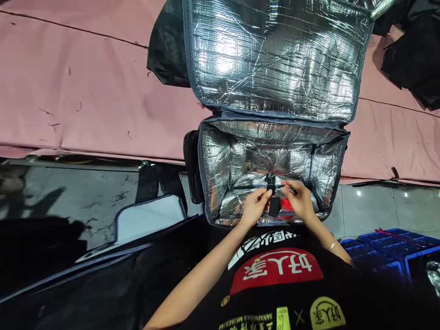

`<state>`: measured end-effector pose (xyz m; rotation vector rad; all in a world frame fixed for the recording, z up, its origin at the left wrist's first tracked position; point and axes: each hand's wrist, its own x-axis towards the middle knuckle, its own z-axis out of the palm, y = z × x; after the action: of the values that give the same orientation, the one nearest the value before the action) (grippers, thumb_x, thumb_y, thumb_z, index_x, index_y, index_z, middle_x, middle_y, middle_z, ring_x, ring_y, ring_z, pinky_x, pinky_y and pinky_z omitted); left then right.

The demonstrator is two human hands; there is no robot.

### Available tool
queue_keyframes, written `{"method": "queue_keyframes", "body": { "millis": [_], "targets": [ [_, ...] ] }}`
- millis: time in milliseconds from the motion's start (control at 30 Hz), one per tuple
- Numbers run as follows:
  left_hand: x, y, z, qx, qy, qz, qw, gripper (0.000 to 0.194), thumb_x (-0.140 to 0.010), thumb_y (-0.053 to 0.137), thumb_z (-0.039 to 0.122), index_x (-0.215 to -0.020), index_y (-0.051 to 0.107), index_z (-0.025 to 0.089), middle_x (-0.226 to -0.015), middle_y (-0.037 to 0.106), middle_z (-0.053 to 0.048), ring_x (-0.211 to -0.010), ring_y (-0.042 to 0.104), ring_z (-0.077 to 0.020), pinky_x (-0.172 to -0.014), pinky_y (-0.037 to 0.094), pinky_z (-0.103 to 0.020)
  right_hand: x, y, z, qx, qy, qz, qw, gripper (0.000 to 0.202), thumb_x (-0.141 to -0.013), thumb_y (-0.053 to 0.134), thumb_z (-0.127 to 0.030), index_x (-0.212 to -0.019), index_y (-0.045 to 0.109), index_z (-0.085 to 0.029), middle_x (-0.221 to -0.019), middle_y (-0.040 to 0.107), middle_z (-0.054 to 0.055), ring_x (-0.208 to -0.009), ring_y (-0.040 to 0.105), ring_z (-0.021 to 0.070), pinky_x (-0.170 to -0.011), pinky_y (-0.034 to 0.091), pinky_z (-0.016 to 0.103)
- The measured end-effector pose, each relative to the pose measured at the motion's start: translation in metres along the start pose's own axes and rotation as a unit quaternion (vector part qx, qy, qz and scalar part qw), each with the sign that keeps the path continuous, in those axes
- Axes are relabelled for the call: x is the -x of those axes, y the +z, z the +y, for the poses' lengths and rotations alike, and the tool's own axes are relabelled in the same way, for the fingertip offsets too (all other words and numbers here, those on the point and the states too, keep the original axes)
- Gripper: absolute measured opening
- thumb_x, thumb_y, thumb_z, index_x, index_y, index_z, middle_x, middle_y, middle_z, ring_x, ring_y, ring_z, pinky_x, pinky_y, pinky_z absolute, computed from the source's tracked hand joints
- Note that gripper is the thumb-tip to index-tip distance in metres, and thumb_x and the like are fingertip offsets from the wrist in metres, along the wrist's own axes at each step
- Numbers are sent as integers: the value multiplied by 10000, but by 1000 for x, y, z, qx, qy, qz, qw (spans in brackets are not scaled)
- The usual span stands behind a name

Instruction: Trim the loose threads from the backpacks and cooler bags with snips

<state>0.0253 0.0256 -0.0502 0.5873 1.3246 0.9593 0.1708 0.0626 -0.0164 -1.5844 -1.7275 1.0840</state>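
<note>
An insulated bag [275, 123] with a silver foil lining lies open in front of me, its foil-lined lid [282, 59] folded back away from me. Over the near side of the bag, my left hand [255, 207] pinches a short black strap [271, 181] between thumb and fingers. A black rectangular piece [274, 206] hangs just below that strap. Close by on the right, my right hand [299, 200] is closed around a small dark pointed tool [290, 187] that looks like thread snips. Its tip points toward the strap. Fingers hide most of the tool.
A pink-covered table [85, 91] runs behind and under the bag, with thread scraps on it. Dark bags [412, 64] lie at the right back. A pale-lined panel [151, 217] stands at the left, and blue crates [388, 252] are at the lower right.
</note>
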Motion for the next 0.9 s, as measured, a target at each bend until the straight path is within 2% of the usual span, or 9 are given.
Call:
{"method": "queue_keyframes", "body": {
  "millis": [67, 133, 267, 333, 400, 467, 600, 767, 900],
  "targets": [
    [-1, -1, -2, -35, 30, 7, 999, 302, -679, 627, 443, -557, 536, 182, -467, 416, 54, -441, 405, -96, -445, 337, -203, -6, 3, -5, 32, -18, -21, 999, 174, -768, 619, -281, -924, 655, -214, -891, 644, 41, -834, 596, 205, -773, 450, 320],
    [-2, -2, -5, -62, 62, 18, 996, 223, -673, 638, 387, -581, 594, 189, -525, 478, 31, -535, 454, -122, -527, 374, -220, -9, 7, -9, 57, -25, -27, 998, 110, -765, 626, -290, -836, 659, -214, -861, 631, 33, -798, 588, 194, -741, 446, 302],
    [-4, -2, -6, -81, 114, 40, 989, 128, -653, 656, 331, -710, 688, 222, -831, 606, -43, -868, 513, -199, -788, 409, -286, -11, 10, -10, 33, -21, -5, 999, 155, -771, 580, -304, -657, 591, -199, -735, 578, 18, -710, 543, 174, -676, 414, 278],
    [-4, -1, -6, -75, 123, 36, 989, 145, -652, 656, 331, -741, 698, 225, -927, 615, -61, -931, 517, -214, -830, 411, -305, -11, 8, -7, -16, 7, -14, 1000, 167, -738, 587, -313, -623, 554, -196, -691, 546, 5, -687, 511, 168, -663, 397, 273],
    [-5, 1, -7, -65, 116, 25, 991, 154, -656, 648, 333, -748, 698, 220, -904, 632, -59, -883, 543, -207, -793, 436, -298, -11, 6, -4, -65, 40, -31, 997, 215, -715, 586, -345, -583, 509, -193, -628, 499, -11, -628, 471, 152, -621, 382, 264],
    [-6, 2, -8, -57, 95, 17, 994, 164, -665, 635, 344, -740, 694, 211, -814, 635, -45, -743, 555, -177, -665, 462, -263, -10, 6, 0, -103, 62, -44, 992, 303, -712, 567, -413, -543, 446, -193, -550, 421, -28, -542, 413, 128, -545, 357, 248],
    [-6, 4, -8, -32, 50, 22, 998, 215, -653, 640, 387, -727, 676, 189, -746, 608, -22, -518, 478, -113, -408, 379, -200, -7, 11, 6, -165, 100, -25, 981, 396, -721, 500, -549, -565, 383, -204, -511, 307, -46, -448, 294, 97, -435, 279, 228],
    [-5, 3, -2, 8, 15, 18, 1000, 253, -641, 660, 427, -668, 632, 177, -511, 498, 35, -387, 403, -82, -370, 339, -199, -5, 10, 8, -199, 120, 39, 972, 368, -758, 487, -536, -624, 412, -201, -550, 353, -38, -454, 312, 96, -440, 297, 229],
    [-6, 0, -1, 46, -9, 24, 999, 316, -635, 665, 475, -695, 603, 171, -439, 476, 52, -365, 419, -86, -380, 329, -196, -6, 3, 11, -180, 105, 73, 975, 284, -736, 566, -455, -727, 534, -172, -657, 501, -3, -609, 467, 133, -621, 416, 265]
  ]
}}
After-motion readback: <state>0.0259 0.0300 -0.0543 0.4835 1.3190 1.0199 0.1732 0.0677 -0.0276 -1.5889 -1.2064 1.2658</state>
